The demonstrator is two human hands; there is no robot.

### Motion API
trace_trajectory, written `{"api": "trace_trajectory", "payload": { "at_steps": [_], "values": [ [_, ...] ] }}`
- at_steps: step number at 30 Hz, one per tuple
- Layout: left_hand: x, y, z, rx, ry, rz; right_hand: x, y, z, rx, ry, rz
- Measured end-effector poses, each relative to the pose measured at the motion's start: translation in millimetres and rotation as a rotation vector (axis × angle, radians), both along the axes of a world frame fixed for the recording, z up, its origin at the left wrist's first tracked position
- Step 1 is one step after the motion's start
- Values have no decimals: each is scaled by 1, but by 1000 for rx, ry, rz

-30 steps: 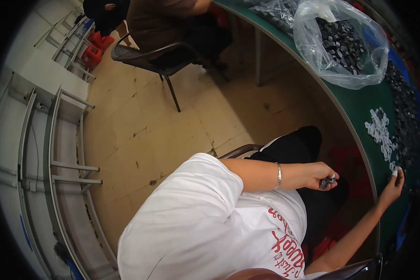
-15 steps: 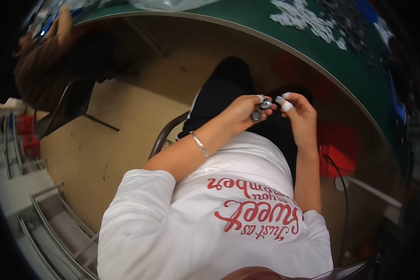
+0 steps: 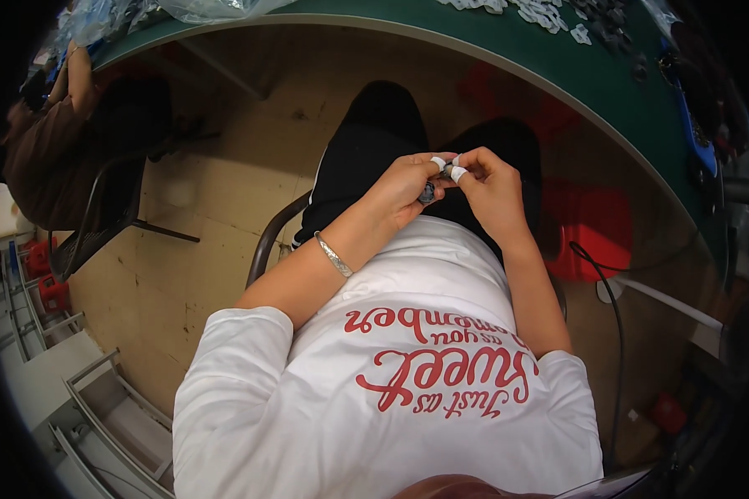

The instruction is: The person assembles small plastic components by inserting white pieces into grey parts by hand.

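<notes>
A: What lies nearest us?
B: The white shirt (image 3: 300, 416) with red lettering, and beyond it the silvery bracelet (image 3: 334, 254) on the left wrist.

A: And at the grip?
B: We see both hands meeting above the lap. The left hand (image 3: 408, 187) is curled round small dark pieces: the lower dark piece (image 3: 427, 193), which looks round, sits under its fingers, while the upper dark piece (image 3: 448, 170) lies at its fingertips, beside the thumb.

A: So the right hand (image 3: 493, 187) shares that upper one?
B: Yes, its thumb and forefinger are pressed in on it from the right. The piece lies right between the two sets of fingertips, mostly covered; we cannot tell whether another bit is caught there. White wraps (image 3: 458, 174) cover some fingertips on both hands.

A: Beyond them?
B: Black trousers (image 3: 383, 125), the curved chair arm (image 3: 266, 237) at the left, and a red stool (image 3: 595, 233) to the right, near a black cable (image 3: 617, 333).

A: Further out?
B: We find the green table (image 3: 574, 71), bearing white parts (image 3: 541, 12) with black parts (image 3: 612, 29) beside them, and clear plastic (image 3: 216, 7) further left. A co-worker in brown (image 3: 50, 158) sits there, arms at the table, with red stools (image 3: 52, 291) well behind.
</notes>
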State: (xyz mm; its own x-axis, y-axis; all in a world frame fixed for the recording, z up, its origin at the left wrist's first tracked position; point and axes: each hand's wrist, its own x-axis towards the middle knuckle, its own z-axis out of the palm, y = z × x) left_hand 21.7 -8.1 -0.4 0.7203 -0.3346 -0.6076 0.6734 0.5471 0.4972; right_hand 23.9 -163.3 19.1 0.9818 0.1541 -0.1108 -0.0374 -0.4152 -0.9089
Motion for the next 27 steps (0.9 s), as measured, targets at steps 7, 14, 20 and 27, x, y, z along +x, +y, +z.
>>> {"api": "trace_trajectory", "payload": {
  "at_steps": [7, 14, 20, 27],
  "values": [
    [-3, -1, -1, 54, -75, -22, 3, -1, -23, 86, 43, -73],
    [-3, 2, -9, 162, -119, -73, 2, -8, 0, -151, -31, 194],
    [-5, 2, -14, 215, -124, -128, 4, -16, -3, -472, -335, 375],
    [-2, 6, -8, -4, 46, -113, 12, -34, -24, 227, 290, 318]
  ]
}}
